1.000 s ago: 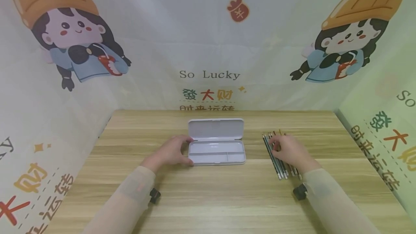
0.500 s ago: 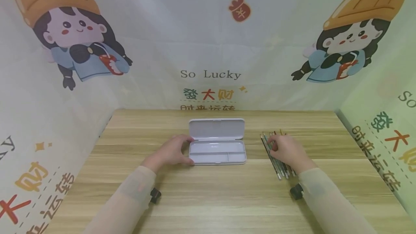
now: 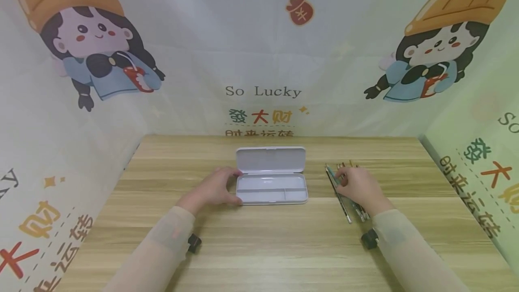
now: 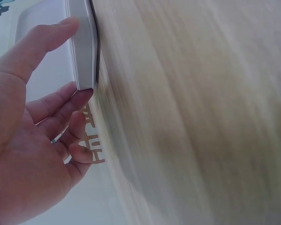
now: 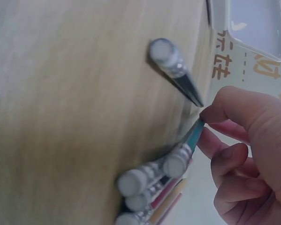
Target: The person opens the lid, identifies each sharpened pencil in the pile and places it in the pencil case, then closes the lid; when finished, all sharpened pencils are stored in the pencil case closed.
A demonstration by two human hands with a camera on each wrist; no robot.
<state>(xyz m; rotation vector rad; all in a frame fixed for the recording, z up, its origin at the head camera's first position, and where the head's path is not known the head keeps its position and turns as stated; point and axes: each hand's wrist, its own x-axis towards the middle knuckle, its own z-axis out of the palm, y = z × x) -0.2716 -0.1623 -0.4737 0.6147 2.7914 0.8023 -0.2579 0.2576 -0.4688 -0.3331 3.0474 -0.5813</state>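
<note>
A white pencil case (image 3: 271, 196) lies with its lid raised on the wooden table; its compartments hold nothing. My left hand (image 3: 216, 187) holds the case's left end, thumb at the front corner and fingers near the hinge. In the left wrist view the thumb and fingers of the left hand (image 4: 41, 122) span that white end. My right hand (image 3: 362, 188) is over the pencils and pinches a teal pencil (image 5: 195, 134) between thumb and finger. One dark pencil (image 5: 182, 77) lies apart from the others, on the side toward the case. My palm partly hides the bunch in the head view.
Several more pencils (image 5: 145, 185) lie side by side under the right hand, eraser ends toward me. A printed cloth (image 3: 259, 53) hangs behind the table (image 3: 259, 247) and at both sides. Each wrist carries a small black camera (image 3: 370, 239).
The outermost dark pencil has shifted left, away from the bunch. The teal pencil has come out from the row in my right fingers. My left hand and the case stay put.
</note>
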